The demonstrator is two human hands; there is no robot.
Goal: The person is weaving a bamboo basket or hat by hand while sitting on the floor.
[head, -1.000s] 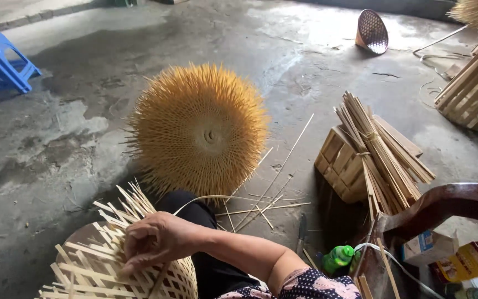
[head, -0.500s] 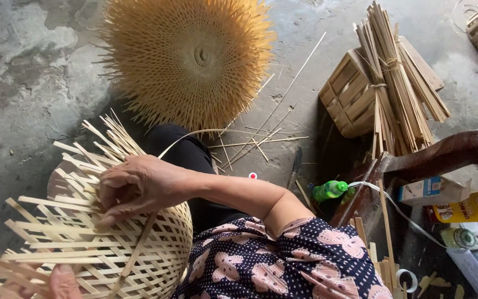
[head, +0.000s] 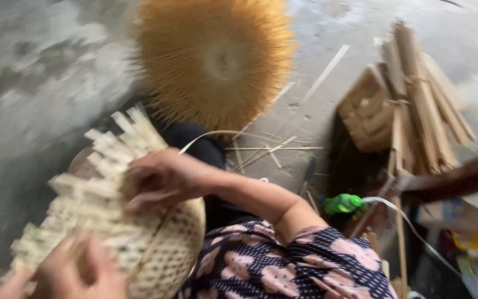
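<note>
1. Bamboo basket (head: 139, 243) now larger in view, pulled closer on the lap.
2. Left hand (head: 65, 274) newly up at its near rim, fingers curled on strips.
3. Right hand (head: 161, 180) still pressing strips; weaving ongoing.

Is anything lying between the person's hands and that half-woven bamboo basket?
Nothing visible does. The right hand rests directly on the pale, round, half-woven bamboo basket, touching its loose strips, and the left hand is at its near rim, though the picture is blurred.

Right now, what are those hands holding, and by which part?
Both hands are on the half-woven bamboo basket: the right hand on its upper rim among the loose strips, the left hand at its near edge. Blur hides the exact grip.
</note>
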